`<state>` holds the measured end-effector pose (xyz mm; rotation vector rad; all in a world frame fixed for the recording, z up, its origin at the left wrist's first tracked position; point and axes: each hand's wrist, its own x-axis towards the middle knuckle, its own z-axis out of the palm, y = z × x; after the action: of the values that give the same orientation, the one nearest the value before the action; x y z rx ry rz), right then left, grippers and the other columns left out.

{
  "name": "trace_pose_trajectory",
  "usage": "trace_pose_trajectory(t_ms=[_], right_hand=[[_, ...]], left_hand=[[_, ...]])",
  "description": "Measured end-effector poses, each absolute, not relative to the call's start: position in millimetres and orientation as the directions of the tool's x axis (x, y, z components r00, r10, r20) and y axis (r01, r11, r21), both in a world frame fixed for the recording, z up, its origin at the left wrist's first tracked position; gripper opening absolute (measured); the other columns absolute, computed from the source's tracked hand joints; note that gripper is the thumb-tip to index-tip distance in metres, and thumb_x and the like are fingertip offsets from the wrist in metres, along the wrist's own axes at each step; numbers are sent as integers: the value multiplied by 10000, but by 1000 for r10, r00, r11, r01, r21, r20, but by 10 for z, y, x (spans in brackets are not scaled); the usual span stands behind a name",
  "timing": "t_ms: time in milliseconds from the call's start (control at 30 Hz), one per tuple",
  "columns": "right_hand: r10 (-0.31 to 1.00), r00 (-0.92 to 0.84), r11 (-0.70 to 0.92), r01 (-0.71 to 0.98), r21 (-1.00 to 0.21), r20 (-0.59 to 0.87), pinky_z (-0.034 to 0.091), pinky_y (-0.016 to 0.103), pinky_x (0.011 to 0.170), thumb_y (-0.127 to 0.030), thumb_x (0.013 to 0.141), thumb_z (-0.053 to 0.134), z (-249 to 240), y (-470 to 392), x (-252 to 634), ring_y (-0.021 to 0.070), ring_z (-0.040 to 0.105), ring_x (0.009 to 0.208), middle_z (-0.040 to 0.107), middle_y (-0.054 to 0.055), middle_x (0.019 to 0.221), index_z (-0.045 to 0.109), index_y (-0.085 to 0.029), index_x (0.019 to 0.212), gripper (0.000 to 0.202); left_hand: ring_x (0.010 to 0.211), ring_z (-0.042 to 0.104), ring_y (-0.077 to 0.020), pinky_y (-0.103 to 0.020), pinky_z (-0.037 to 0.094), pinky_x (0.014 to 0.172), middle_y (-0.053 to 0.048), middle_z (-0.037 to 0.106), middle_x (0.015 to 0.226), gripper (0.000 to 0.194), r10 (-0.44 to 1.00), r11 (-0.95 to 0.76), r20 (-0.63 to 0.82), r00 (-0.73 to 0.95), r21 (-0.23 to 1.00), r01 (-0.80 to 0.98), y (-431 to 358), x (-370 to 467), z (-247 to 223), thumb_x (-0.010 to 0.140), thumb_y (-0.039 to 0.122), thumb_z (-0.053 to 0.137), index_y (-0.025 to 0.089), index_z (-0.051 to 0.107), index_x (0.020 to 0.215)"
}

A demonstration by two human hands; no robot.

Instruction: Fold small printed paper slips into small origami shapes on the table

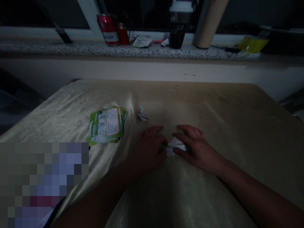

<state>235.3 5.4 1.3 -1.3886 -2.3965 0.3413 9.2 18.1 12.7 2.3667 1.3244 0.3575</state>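
Note:
A small piece of folded printed paper (177, 148) lies on the cloth-covered table, with a pointed flap at its top and a straight band below. My left hand (152, 147) has its thumb and fingers closed at the paper's left end, partly in shadow. From the other side, my right hand (197, 145) grips the right part, thumb on the lower band and index finger along the upper flap. Beyond my left hand stands a small folded paper shape (142, 114) with a pointed top. Further left is a stack of green printed leaflets (104, 126).
A creased, pale cloth (228, 126) covers the table. On the speckled windowsill (83, 49) behind are a red can (108, 30), an orange-red container (123, 34), a dark lidded cup (177, 30), a tan cylinder (210, 25) and a yellow packet (253, 43). The lower left corner is pixelated.

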Motion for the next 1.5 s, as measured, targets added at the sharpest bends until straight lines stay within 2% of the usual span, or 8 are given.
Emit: trace_pose_trajectory(t_ms=[233, 433, 633, 833, 1067, 1233, 1500], right_hand=[[870, -457, 492, 774, -399, 187, 356, 533, 1094, -370, 889, 650, 4, 53, 2359, 334, 441, 1356, 513, 145, 1429, 630, -237, 1278, 412], [869, -430, 494, 742, -452, 244, 397, 527, 1062, -316, 863, 689, -37, 78, 2376, 321, 501, 1294, 565, 140, 1372, 626, -224, 1264, 417], [871, -387, 490, 655, -576, 301, 465, 454, 1005, -232, 836, 735, -51, 101, 2368, 258, 609, 1144, 700, 80, 1166, 657, -226, 1167, 341], [890, -317, 456, 619, -639, 327, 507, 437, 896, -199, 833, 736, -47, 89, 2368, 244, 658, 985, 737, 71, 1036, 691, -226, 1089, 261], [885, -275, 463, 597, -655, 375, 523, 420, 858, -204, 851, 724, -19, 89, 2372, 233, 661, 930, 730, 66, 968, 698, -211, 1075, 226], [842, -245, 528, 551, -646, 480, 532, 409, 831, -201, 870, 705, 59, 62, 2358, 225, 660, 922, 722, 61, 949, 692, -218, 1040, 171], [730, -270, 669, 473, -574, 628, 522, 436, 859, -74, 821, 714, 149, 39, 2346, 224, 676, 888, 720, 48, 864, 706, -205, 932, 172]], left_hand=[[1417, 380, -280, -476, 310, 1148, -133, 473, 1480, 186, 859, -466, 33, 512, 468, 751, 185, 100, 113, 815, 242, 639, 215, 693, 992], [1403, 397, -295, -497, 312, 1140, -138, 479, 1476, 188, 866, -456, 40, 498, 469, 756, 185, 123, 112, 796, 225, 660, 206, 687, 981], [1384, 416, -316, -509, 340, 1115, -155, 495, 1455, 180, 853, -485, 60, 518, 457, 746, 192, 107, 97, 808, 252, 679, 198, 680, 979], [1393, 404, -304, -510, 329, 1123, -157, 488, 1458, 162, 843, -496, 60, 534, 470, 730, 207, 97, 69, 821, 256, 679, 193, 680, 971], [1347, 448, -286, -502, 357, 1111, -111, 529, 1422, 95, 858, -467, 93, 505, 548, 694, 231, 115, 64, 858, 235, 645, 200, 686, 936], [1277, 507, -259, -480, 390, 1091, -78, 584, 1349, 57, 868, -463, 176, 465, 623, 630, 236, 97, 87, 867, 215, 629, 205, 673, 902], [1236, 534, -261, -488, 412, 1070, -78, 622, 1276, 44, 849, -513, 275, 451, 636, 577, 229, 97, 187, 846, 180, 639, 204, 672, 862]])
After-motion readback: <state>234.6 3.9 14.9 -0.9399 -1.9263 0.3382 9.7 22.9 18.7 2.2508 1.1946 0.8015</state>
